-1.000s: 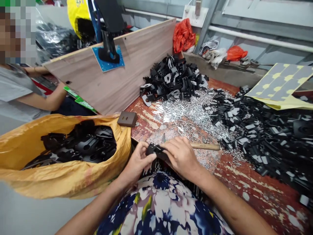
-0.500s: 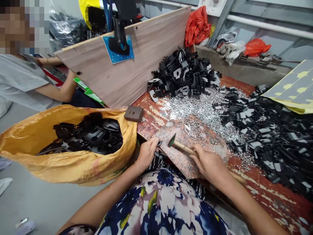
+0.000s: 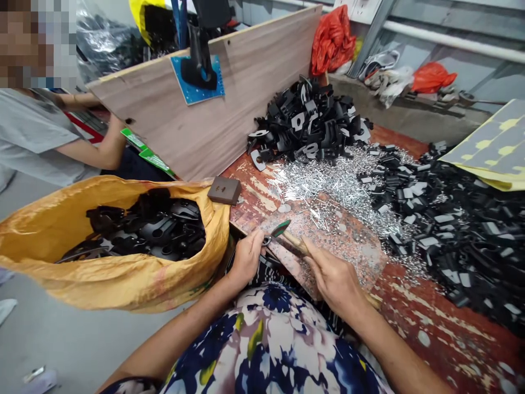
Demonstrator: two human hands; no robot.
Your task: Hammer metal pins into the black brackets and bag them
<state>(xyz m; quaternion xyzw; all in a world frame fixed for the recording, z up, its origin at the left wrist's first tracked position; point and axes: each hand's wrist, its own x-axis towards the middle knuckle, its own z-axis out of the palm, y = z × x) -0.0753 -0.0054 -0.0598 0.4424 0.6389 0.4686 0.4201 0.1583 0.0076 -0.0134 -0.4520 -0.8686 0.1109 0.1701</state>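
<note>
My left hand [image 3: 246, 257] is closed on a small black plastic part [image 3: 268, 257] at the near edge of the worn red table [image 3: 430, 323]. My right hand [image 3: 334, 276] grips the wooden handle of a small hammer [image 3: 295, 241]. The hammer's green-tipped head [image 3: 281, 228] sits just above the part, right beside my left fingers. Under the hammer lies a speckled pad [image 3: 336, 241]. A heap of small silver pins [image 3: 328, 186] spreads across the table just behind it.
A yellow sack [image 3: 102, 273] of black parts stands at my left. A black clip pile [image 3: 307, 123] lies at the back, another black pile [image 3: 459, 219] at right. A brown block [image 3: 224, 190], a leaning wooden board [image 3: 229, 109] and another seated person [image 3: 49, 142] are at left.
One second ago both hands held the black part and the hammer lay on the table. My right hand has since picked up the hammer and brought its head down to the part.
</note>
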